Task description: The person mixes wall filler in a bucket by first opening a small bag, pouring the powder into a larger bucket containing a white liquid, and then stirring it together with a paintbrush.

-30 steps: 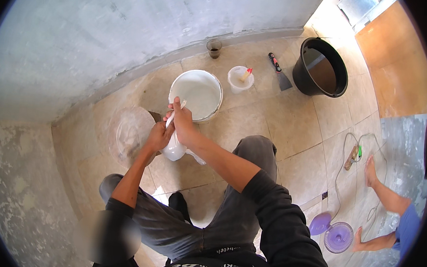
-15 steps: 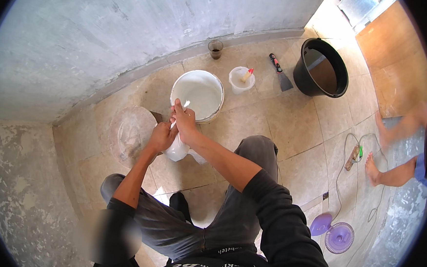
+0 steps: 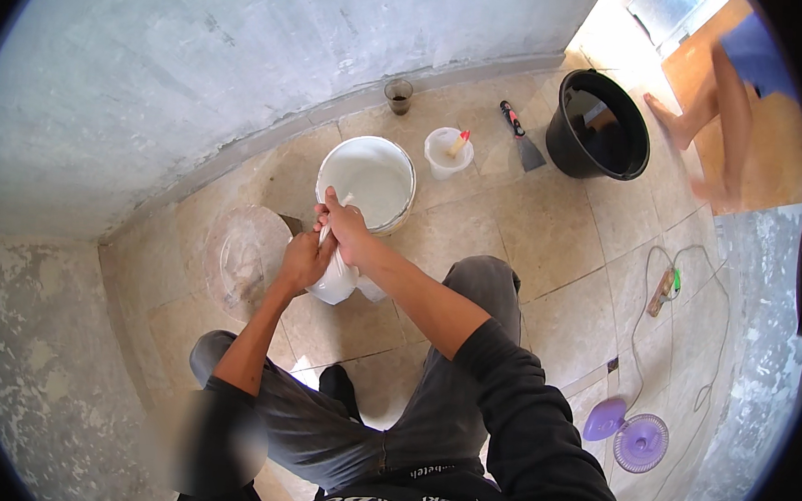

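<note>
Both my hands grip a white plastic bag (image 3: 333, 288) by its gathered neck, just at the near rim of a white bucket (image 3: 371, 140). My left hand (image 3: 304, 261) is closed around the lower part of the neck. Above it, my right hand (image 3: 344, 230) is closed too, its thumb pointing up toward the bucket. The full, rounded end of the bag hangs toward me below the fingers. Pale material lies inside the bucket. To the left, a round, smeared lid (image 3: 244, 259) rests on the tiled floor, partly behind my left hand.
Beyond the bucket stand a small tub (image 3: 445, 166) with a brush (image 3: 459, 144), a clear cup (image 3: 398, 97), a putty knife (image 3: 523, 137) and a black bucket (image 3: 569, 137) of dark liquid. A purple fan (image 3: 639, 442) and cord lie right. Another person's legs (image 3: 726, 123) are at far right.
The other person has stepped farther away, toward the upper right. My hands keep their hold on the bag in nearly the same place.
</note>
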A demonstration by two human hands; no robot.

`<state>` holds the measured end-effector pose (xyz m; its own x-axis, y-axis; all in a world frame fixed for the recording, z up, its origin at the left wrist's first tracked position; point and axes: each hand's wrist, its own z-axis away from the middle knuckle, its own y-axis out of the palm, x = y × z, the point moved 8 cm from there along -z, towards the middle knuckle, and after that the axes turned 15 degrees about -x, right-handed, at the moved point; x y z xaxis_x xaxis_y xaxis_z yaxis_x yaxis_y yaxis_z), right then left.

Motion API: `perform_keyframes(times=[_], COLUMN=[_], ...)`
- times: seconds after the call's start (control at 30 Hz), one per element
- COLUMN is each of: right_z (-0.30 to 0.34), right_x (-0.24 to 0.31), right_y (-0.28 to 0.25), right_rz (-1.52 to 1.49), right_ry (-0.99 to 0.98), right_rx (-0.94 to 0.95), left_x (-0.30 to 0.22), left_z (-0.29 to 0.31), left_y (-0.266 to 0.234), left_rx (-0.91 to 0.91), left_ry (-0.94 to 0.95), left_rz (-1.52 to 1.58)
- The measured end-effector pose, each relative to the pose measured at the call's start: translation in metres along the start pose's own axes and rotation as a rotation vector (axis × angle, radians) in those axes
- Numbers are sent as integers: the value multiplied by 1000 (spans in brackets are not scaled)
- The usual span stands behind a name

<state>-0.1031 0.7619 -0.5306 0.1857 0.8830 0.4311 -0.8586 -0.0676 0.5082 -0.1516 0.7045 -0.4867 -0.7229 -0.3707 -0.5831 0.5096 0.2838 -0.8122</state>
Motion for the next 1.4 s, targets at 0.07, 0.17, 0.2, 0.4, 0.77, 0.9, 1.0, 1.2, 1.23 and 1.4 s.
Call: perform_keyframes(times=[0.07, 0.17, 0.2, 0.4, 0.77, 0.9, 1.0, 1.2, 1.23, 1.4], right_z=[-2, -5, -6, -4, 13, 20, 18, 7, 5, 1], right_x=[-2, -4, -4, -4, 1, 5, 11, 14, 12, 12], right_y=[-1, -3, -3, 0, 6, -7, -14, -25, -27, -24], right_rz=[14, 15, 25, 51, 68, 47, 5, 18, 20, 21], right_ry=[-9, 1, -1, 58, -74, -164, -184, -130, -109, -93], right_rx=[3, -10, -14, -29, 7, -45, -93, -178, -192, -216], left_x=[0, -8, -11, -14, 8, 0, -22, -18, -19, -19], left_z=[1, 3, 3, 6, 5, 2, 3, 9, 10, 12], left_y=[1, -1, -2, -6, -4, -1, -3, 12, 11, 10], left_rx=[4, 3, 0, -39, -124, -78, -42, 42, 40, -23], left_ry=[17, 49, 63, 88, -23, 10, 73, 94, 92, 167], left_rz=[-33, -76, -88, -129, 9, -28, -98, -70, -71, -48])
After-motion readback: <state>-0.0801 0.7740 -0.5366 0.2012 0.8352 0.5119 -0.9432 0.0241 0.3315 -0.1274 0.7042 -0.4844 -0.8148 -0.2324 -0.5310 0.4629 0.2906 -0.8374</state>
